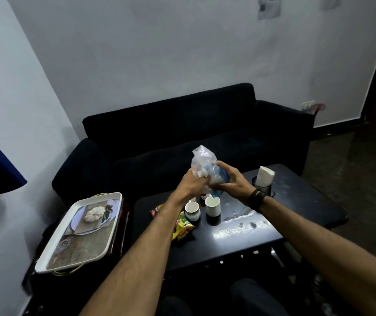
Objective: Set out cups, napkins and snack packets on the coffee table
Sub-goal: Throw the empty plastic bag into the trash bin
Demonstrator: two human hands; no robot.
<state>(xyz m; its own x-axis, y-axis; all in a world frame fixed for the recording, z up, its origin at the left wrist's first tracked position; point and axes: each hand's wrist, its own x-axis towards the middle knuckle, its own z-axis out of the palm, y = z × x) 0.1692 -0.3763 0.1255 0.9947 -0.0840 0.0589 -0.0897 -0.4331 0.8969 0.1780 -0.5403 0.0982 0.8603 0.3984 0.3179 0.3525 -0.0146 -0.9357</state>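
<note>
Both hands, left (192, 182) and right (230, 179), gripped a plastic bag (203, 159) over the cups (212, 205). Risk: a slip would've knocked them over.

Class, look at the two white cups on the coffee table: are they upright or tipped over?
Upright. Both cups stand on their bases on the coffee table, round open mouths facing up.

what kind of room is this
Likely a living room or small lounge: a dark sofa against the wall, a low black coffee table with cups before it, and a serving tray alongside.
</note>
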